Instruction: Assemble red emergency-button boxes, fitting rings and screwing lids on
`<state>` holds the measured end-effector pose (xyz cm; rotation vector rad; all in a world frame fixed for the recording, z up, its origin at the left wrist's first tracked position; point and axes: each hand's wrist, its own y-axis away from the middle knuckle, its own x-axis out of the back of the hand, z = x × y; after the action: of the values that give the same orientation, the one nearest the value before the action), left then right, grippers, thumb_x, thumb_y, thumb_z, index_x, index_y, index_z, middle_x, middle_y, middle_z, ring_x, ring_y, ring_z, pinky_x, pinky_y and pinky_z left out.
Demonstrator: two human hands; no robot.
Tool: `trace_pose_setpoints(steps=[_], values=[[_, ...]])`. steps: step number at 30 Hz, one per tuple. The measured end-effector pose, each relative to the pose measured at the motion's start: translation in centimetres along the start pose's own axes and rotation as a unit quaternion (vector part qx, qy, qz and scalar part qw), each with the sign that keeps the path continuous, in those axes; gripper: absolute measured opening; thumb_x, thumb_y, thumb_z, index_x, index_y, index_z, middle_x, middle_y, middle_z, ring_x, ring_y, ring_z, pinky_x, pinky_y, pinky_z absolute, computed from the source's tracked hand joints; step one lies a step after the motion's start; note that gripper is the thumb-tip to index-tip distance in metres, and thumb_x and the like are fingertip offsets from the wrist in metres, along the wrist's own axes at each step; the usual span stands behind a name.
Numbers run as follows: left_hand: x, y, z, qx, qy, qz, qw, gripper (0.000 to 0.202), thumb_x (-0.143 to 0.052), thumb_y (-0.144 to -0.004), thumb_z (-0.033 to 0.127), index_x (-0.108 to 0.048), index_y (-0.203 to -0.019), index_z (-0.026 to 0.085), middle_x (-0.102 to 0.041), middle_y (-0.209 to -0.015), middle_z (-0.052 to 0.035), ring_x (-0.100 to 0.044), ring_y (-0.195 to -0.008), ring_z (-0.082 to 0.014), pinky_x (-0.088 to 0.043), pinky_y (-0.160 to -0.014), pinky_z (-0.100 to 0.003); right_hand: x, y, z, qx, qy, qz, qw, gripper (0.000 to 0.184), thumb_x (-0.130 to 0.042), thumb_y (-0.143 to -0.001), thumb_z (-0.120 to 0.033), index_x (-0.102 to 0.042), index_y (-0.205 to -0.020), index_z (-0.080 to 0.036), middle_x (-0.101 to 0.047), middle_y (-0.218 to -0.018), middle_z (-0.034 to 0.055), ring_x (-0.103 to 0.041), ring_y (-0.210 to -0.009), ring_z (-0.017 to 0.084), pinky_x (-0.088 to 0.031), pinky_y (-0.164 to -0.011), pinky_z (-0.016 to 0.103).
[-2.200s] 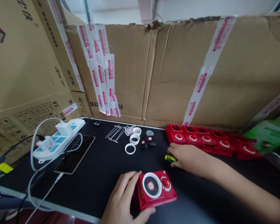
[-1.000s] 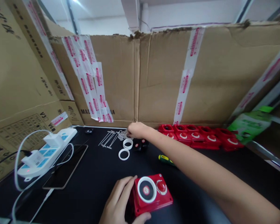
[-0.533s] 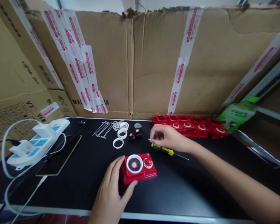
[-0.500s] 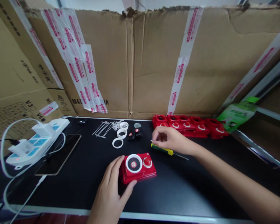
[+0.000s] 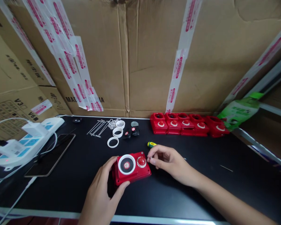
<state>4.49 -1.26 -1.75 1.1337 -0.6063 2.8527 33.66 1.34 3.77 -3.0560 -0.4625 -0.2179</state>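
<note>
A red box [image 5: 132,168] with a white-ringed round dial and a red push button lies near the front of the black table [image 5: 196,175]. My left hand [image 5: 103,190] grips the box's left and front sides. My right hand [image 5: 166,161] is at the box's right edge, thumb and fingers pinched together on something too small to make out. A screwdriver with a yellow-green handle [image 5: 151,144] lies just behind that hand, partly hidden by it.
A row of red housings [image 5: 187,124] lines the back right. White rings [image 5: 113,142], long metal pins [image 5: 97,127] and small black parts [image 5: 130,133] lie at the back centre. A power strip [image 5: 25,142] with cables and a phone [image 5: 50,154] sit left. Cardboard walls surround the table.
My right hand went from the screwdriver to the small parts at the back, came back pinched, and now sits at the red box's right edge. The view has tilted down.
</note>
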Motion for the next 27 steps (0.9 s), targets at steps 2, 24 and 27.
trace_pose_setpoints(steps=[2,24,27], values=[[0.2,0.0,-0.1,0.002,-0.01,-0.004,1.0,0.059,-0.07,-0.1,0.043,-0.049,-0.154,0.031,-0.07,-0.144,-0.0125,-0.073,-0.129,-0.0336,-0.066,-0.104,-0.052,-0.2,0.2,0.4,0.005,-0.01,0.002,1.0,0.029,-0.079,-0.096,-0.049,-0.074,-0.099,-0.02,-0.067,-0.091,0.0006,-0.058,-0.073,0.013,-0.048,-0.071,0.029],[0.5,-0.2,0.9,-0.019,-0.008,-0.004,1.0,0.056,-0.061,-0.106,0.041,-0.044,-0.158,0.03,-0.064,-0.15,-0.0132,-0.069,-0.135,-0.0329,-0.064,-0.107,-0.053,-0.8,1.4,0.2,0.118,0.14,0.024,0.983,0.004,-0.071,-0.099,-0.027,-0.069,-0.099,-0.024,-0.072,-0.098,0.0031,-0.062,-0.071,0.014,-0.054,-0.068,0.03],[0.5,-0.2,0.8,-0.015,-0.002,-0.01,1.0,0.056,-0.062,-0.106,0.041,-0.044,-0.158,0.031,-0.064,-0.149,-0.013,-0.069,-0.134,-0.0327,-0.064,-0.106,-0.053,-0.5,1.5,0.1,0.158,0.171,0.01,0.973,0.001,-0.069,-0.1,-0.023,-0.068,-0.1,-0.024,-0.071,-0.102,0.0038,-0.063,-0.073,0.014,-0.055,-0.068,0.03]])
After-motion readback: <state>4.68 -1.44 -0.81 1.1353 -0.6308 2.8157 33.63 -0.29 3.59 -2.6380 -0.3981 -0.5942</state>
